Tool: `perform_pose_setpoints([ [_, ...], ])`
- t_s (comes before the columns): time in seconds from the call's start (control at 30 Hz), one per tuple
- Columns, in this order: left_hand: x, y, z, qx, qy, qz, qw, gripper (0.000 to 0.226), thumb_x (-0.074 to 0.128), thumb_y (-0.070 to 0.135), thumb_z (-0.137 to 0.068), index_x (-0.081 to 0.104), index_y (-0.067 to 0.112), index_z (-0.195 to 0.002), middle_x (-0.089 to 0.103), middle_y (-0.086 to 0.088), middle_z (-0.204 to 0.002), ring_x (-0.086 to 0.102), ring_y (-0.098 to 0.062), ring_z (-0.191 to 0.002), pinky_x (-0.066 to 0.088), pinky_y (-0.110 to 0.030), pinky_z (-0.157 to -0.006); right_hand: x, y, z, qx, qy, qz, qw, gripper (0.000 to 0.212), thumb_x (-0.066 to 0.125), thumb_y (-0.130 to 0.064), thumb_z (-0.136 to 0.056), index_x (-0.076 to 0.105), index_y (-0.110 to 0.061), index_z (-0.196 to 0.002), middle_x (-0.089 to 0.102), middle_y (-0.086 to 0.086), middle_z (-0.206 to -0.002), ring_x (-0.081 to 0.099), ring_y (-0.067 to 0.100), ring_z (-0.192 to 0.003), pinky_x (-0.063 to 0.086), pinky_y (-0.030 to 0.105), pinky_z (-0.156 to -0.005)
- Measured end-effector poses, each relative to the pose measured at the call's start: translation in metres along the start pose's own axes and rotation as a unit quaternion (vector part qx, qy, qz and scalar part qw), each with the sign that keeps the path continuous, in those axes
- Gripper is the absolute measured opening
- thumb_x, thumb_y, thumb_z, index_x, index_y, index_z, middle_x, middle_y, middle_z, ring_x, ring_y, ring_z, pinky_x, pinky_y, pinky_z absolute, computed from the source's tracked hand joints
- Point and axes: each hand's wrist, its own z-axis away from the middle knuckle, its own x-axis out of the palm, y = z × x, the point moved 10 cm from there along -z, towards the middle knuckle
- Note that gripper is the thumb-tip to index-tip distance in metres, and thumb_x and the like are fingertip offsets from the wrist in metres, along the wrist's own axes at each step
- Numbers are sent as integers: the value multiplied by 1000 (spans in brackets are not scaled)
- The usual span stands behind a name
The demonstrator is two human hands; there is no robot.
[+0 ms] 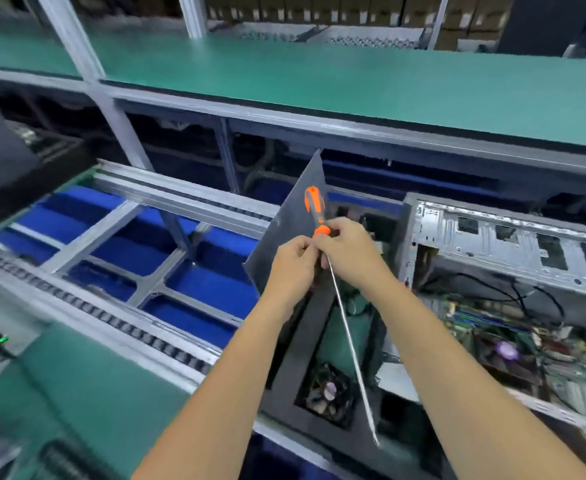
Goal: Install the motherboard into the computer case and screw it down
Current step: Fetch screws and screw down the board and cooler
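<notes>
Both hands grip screwdriver [319,216]: right hand [348,249] at collar, left hand [293,263] fingers curled beside; shaft slants down-right, tip nr motherboard [513,344] in case [492,237] to right.

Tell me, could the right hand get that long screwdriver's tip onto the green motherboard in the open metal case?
Probably yes. The right hand grips the orange-handled screwdriver, and the green motherboard lies uncovered in the open grey metal case, though black cables cross part of it.

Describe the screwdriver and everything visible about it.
The screwdriver has an orange and dark grey handle, plastic or rubber by its look, and a long thin silvery metal shaft. It is held tilted, handle up and away, tip down toward the viewer, above a dark tray. The right hand grips it where handle meets shaft; the left hand touches it there too. The tip is blurred.
</notes>
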Motion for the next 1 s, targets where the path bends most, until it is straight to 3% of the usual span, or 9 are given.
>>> perform_pose_setpoints([
  [0.1, -60, 2, 8, 8, 10, 7, 1000, 35, 44, 35, -93, 54, 22, -61, 52, 1, -57, 44, -17, -54, 34, -31, -52, 45, -44, 1, -28, -1, -26, 999, 17, 52, -23, -92, 59, -14, -105, 57, -6, -43, 47, -1, -39, 35, 14, -43],
  [0.2, -113, 7, 21, 14, 1, 86, 996, 41, 40, 44, -96, 55, 11, -76, 50, 5, -51, 44, -15, -44, 34, -25, -42, 93, -94, 8, -73, -21, -39, 996, 27, 52, -23, -93, 58, -12, -117, 56, -5, -44, 48, 0, -40, 38, 20, -47],
  [0.3, -157, 14, 35, 41, 4, 149, 988, 42, 40, 44, -96, 48, 18, -64, 45, 6, -48, 39, -13, -39, 28, -21, -38, 130, -132, 20, -112, -35, -54, 992, 20, 53, -21, -92, 59, -15, -110, 55, -5, -44, 46, 1, -39, 37, 18, -43],
  [0.4, -197, 1, 46, 35, 51, 130, 990, 40, 42, 38, -93, 43, 20, -58, 43, 3, -48, 37, -15, -41, 29, -24, -41, 169, -150, 30, -128, -83, -39, 988, 11, 52, -21, -93, 56, -16, -103, 54, -5, -46, 43, 2, -38, 34, 16, -40],
  [0.6, -267, -79, 88, -51, 153, 35, 986, 31, 46, 22, -89, 53, 19, -59, 49, 6, -46, 41, -12, -38, 29, -20, -37, 266, -113, 50, -70, -194, 1, 978, 13, 49, -21, -93, 55, -16, -103, 57, -4, -53, 43, 1, -37, 33, 17, -42],
  [0.73, -317, -147, 118, -150, 222, -2, 963, 22, 47, 17, -92, 57, 10, -74, 56, 0, -53, 47, -13, -38, 31, -17, -36, 324, -91, 68, -41, -235, 31, 971, 17, 47, -21, -94, 55, -12, -106, 61, 1, -65, 52, 10, -55, 40, 27, -55],
  [0.83, -349, -184, 135, -196, 247, -23, 949, 19, 48, 18, -91, 56, 9, -76, 57, -3, -58, 47, -15, -41, 32, -17, -37, 366, -80, 80, -26, -267, 53, 962, 12, 48, -20, -94, 53, -13, -103, 60, 3, -68, 51, 10, -52, 37, 17, -46],
  [0.9, -372, -206, 145, -219, 263, -39, 939, 17, 49, 16, -90, 56, 9, -77, 57, -6, -61, 48, -19, -44, 35, -20, -41, 393, -76, 87, -21, -278, 61, 959, 8, 48, -18, -94, 52, -14, -99, 59, 5, -67, 50, 12, -52, 36, 16, -44],
  [1.0, -410, -235, 162, -243, 278, -80, 926, 18, 50, 15, -89, 55, 11, -72, 61, -10, -68, 53, -23, -57, 42, -29, -57, 438, -66, 94, 2, -288, 75, 955, 17, 49, -17, -93, 54, -13, -109, 62, 12, -76, 57, 23, -65, 43, 27, -58],
])
